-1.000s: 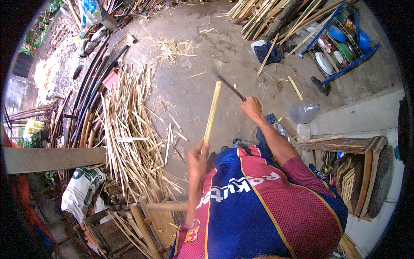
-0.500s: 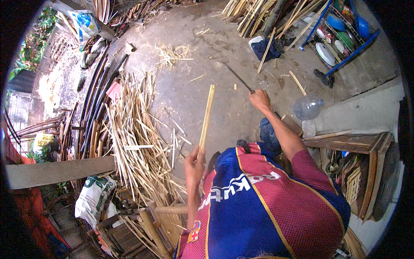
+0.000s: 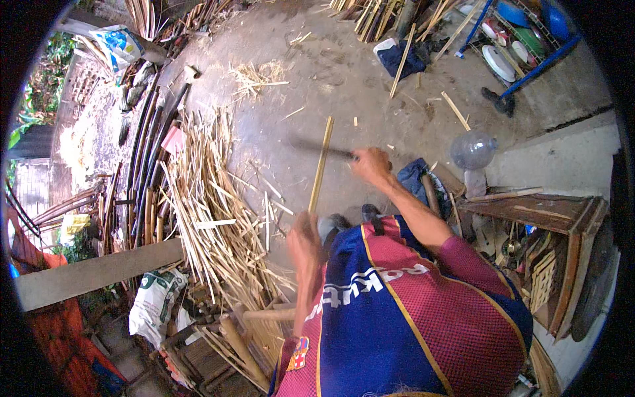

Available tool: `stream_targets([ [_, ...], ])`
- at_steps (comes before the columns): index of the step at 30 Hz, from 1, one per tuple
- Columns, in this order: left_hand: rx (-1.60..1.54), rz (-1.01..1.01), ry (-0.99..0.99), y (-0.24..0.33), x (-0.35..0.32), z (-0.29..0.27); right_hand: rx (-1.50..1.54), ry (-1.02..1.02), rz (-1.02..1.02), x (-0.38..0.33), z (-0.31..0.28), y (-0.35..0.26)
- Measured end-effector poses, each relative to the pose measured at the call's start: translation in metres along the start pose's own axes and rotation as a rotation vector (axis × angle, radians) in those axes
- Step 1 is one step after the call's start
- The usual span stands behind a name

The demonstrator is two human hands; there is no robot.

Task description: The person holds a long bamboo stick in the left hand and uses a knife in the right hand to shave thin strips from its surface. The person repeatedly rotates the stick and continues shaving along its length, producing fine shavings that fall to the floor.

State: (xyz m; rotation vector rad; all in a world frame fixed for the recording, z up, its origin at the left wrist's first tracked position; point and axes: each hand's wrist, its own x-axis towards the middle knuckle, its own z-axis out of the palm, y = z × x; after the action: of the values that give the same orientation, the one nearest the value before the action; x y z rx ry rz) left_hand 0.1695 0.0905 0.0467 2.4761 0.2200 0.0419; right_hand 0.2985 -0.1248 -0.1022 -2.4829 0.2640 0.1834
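Note:
My left hand (image 3: 304, 239) is closed around the lower end of a pale bamboo strip (image 3: 321, 164), which points up and away from me. In my closed right hand (image 3: 372, 165) is a long dark knife (image 3: 322, 147), its blade smeared by motion. The blade reaches leftward to the middle of the strip; whether they touch I cannot tell. To the left of my hands, a large heap of split bamboo strips (image 3: 205, 198) lies on the ground.
Several dark poles (image 3: 142, 159) lie beyond the heap. At right stand a clear plastic jug (image 3: 472, 149) and a wooden cabinet (image 3: 529, 212). A blue-framed dish rack (image 3: 509, 56) is at the far right. A white sack (image 3: 155, 304) and a beam (image 3: 99, 264) are at lower left.
My right hand has swung the knife leftward, bringing its blade to the strip. My left hand still grips the strip, slightly lower and farther right. The whole view has shifted a little.

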Motion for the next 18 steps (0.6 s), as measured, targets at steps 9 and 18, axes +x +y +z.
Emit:
stream_targets([
  [9, -0.516, -0.418, -0.298, -0.068, -0.02, -0.026, -0.071, 0.197, 0.322, 0.049, -0.098, 0.14],
  [18, -0.794, -0.436, -0.428, -0.037, 0.01, -0.004, 0.104, -0.172, -0.057, -0.043, -0.005, -0.009],
])
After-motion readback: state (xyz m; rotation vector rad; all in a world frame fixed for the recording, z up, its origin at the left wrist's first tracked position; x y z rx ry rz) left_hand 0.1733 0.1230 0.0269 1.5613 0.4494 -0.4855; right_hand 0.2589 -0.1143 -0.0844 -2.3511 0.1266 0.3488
